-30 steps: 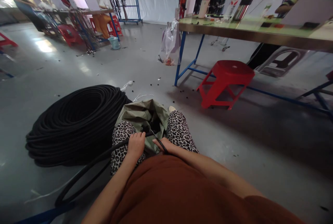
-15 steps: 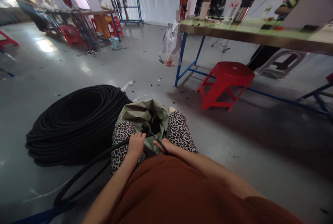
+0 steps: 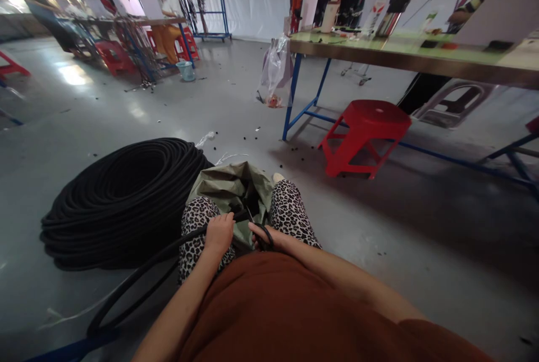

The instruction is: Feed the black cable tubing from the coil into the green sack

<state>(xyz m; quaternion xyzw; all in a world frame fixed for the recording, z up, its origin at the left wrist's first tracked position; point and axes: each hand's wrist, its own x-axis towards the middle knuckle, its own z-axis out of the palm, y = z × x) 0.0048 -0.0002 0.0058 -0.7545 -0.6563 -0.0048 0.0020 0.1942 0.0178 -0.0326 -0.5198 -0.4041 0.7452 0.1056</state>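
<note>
My left hand (image 3: 220, 233) is closed around a thick black cord (image 3: 168, 250) above my left knee. The cord's end sticks out past my fingers, over an open olive-green sack (image 3: 219, 181) between my knees. In my right hand (image 3: 269, 236) is a pair of black-handled scissors (image 3: 266, 233), gripped by the handle loops. Their blades point up and away from me, close by the cord's end. Whether the blades touch the cord I cannot tell. From my left hand the cord sags in a loop at lower left. A big coil of black cord (image 3: 122, 205) lies on the floor to the left.
A red stool (image 3: 366, 134) stands ahead on the right, by a blue-legged worktable (image 3: 357, 50) bearing bottles. A clear plastic bag (image 3: 277, 73) hangs at the table's corner. A blue bar (image 3: 76, 348) crosses the lower left. People are at tables (image 3: 126, 19) far left.
The scissors have turned and their loops look wider apart, the blades a little more upright. My left hand has shifted very slightly left with the cord.
</note>
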